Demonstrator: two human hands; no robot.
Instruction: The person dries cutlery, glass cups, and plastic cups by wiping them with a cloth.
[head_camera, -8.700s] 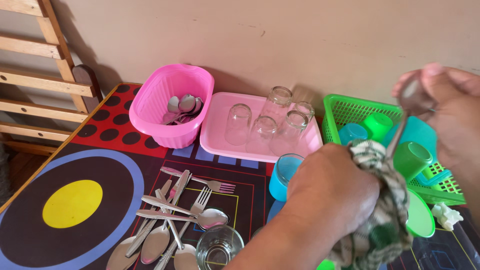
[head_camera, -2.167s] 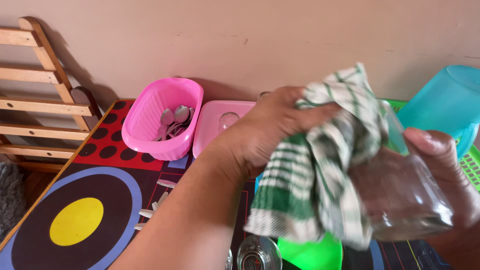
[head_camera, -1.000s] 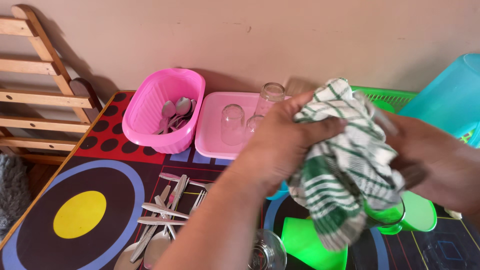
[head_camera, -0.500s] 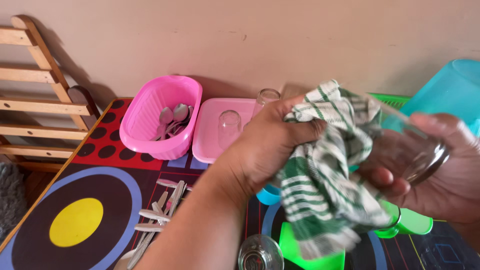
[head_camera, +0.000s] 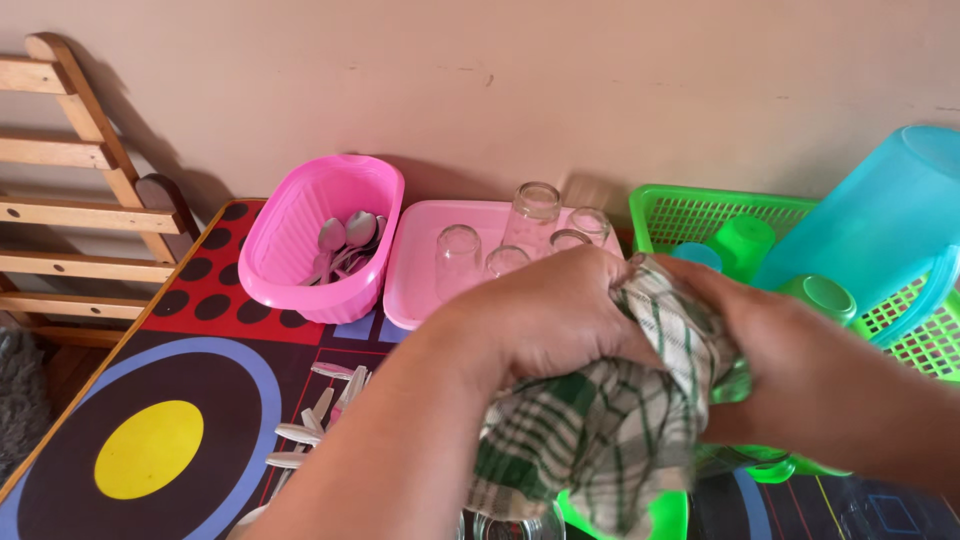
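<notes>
where the glass showed bare half a second ago, the green checked cloth (head_camera: 600, 420) now wraps it; left hand (head_camera: 545, 320) and right hand (head_camera: 790, 365) both closed around the bundle, above the counter (head_camera: 200, 370).

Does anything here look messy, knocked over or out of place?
Mostly tidy. The big blue jug lies tipped across the green basket instead of standing, and loose cutlery lies scattered on the table mat.
</notes>
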